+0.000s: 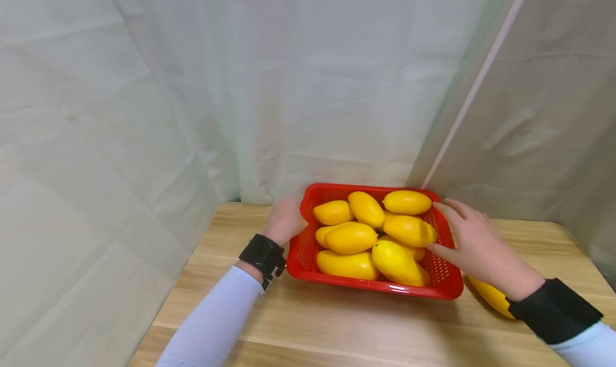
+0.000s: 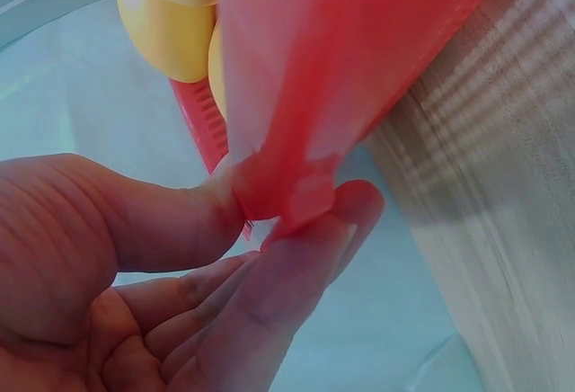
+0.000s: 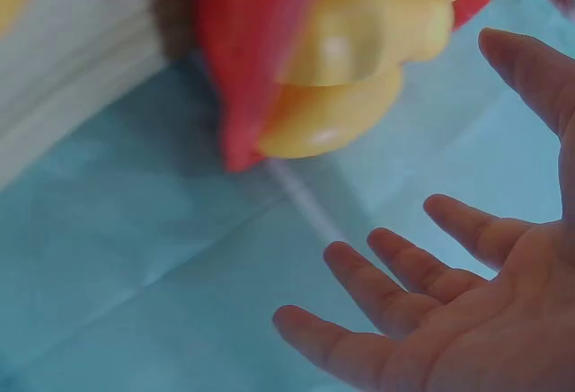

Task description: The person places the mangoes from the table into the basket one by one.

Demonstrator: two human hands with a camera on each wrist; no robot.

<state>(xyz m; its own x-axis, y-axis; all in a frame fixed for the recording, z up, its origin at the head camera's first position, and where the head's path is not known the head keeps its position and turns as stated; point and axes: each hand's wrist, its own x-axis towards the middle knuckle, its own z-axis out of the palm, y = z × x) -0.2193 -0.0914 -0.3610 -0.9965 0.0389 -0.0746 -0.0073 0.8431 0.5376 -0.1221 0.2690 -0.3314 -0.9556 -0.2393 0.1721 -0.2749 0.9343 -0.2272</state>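
Observation:
A red plastic basket [image 1: 366, 284] with perforated walls stands on the table, filled with several yellow mangoes [image 1: 350, 237]. At its left end my left hand [image 1: 285, 221] grips the rim; the left wrist view shows the thumb and fingers pinching the red edge [image 2: 305, 77]. My right hand [image 1: 481, 244] is held over the basket's right end with fingers spread, nothing in its grasp. In the right wrist view that hand [image 3: 449, 311] appears apart from the basket and the mangoes [image 3: 332, 118]. Another mango [image 1: 491, 297] lies on the table, partly hidden beneath my right hand and wrist.
The wooden table [image 1: 308, 324] runs in front of and beside the basket. Pale sheeting [image 1: 337, 99] hangs close behind the table and along its left side. A dark band [image 1: 263, 254] is strapped round each wrist.

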